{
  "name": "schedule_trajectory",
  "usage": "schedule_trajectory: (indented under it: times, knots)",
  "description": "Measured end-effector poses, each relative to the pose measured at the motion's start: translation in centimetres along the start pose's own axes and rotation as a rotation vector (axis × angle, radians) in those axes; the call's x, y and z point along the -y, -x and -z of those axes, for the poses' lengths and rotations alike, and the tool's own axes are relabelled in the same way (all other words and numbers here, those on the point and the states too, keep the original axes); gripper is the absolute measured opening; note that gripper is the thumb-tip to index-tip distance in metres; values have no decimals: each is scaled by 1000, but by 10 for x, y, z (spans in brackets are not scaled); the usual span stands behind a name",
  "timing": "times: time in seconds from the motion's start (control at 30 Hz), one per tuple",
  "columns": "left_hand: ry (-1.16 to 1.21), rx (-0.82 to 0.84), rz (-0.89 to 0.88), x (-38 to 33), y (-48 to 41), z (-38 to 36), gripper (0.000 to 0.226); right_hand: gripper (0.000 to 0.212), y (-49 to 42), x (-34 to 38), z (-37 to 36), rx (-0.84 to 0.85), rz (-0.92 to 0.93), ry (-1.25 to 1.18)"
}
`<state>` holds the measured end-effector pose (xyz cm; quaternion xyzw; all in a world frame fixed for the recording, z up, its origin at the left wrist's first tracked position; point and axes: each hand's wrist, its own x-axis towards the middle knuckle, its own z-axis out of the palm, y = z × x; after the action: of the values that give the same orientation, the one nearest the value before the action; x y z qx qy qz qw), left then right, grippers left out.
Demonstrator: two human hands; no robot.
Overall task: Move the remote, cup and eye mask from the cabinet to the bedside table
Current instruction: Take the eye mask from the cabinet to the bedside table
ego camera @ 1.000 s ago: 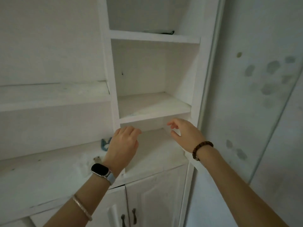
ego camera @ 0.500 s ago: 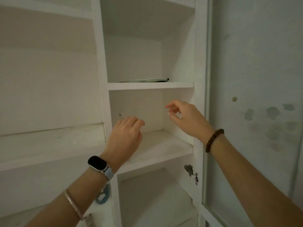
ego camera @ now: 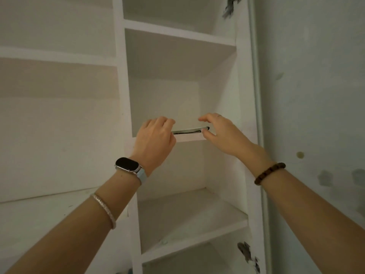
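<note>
left hand (ego camera: pixel 156 137) and right hand (ego camera: pixel 221 131) at eye mask (ego camera: pixel 187 131) (thin, flat) on cabinet shelf (ego camera: pixel 194 137), grasp unclear

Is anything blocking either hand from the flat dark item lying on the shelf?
Nothing visible blocks them. The flat dark item lies at the front edge of the shelf, with the left hand and right hand at its two ends; contact is unclear.

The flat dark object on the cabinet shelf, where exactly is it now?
In the head view, the flat dark object lies at the front edge of the shelf, between the left hand and the right hand.
</note>
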<state>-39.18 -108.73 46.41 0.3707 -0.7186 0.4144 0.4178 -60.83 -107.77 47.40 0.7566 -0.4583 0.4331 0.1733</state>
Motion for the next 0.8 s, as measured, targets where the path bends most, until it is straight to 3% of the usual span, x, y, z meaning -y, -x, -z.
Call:
schedule_trajectory:
  times: [0.33,0.5,0.8]
  knots:
    - [-51,108,-5,2,-19,-16,28,54,-29,-21,-26,191,-85,23]
    - [-69,113,-33,5,-26,-21,30,37,-32,-24,-22,79,-19,-40]
    - [-12,121,-29,11,-30,-22,23,13,-38,-21,-19,-134,75,61]
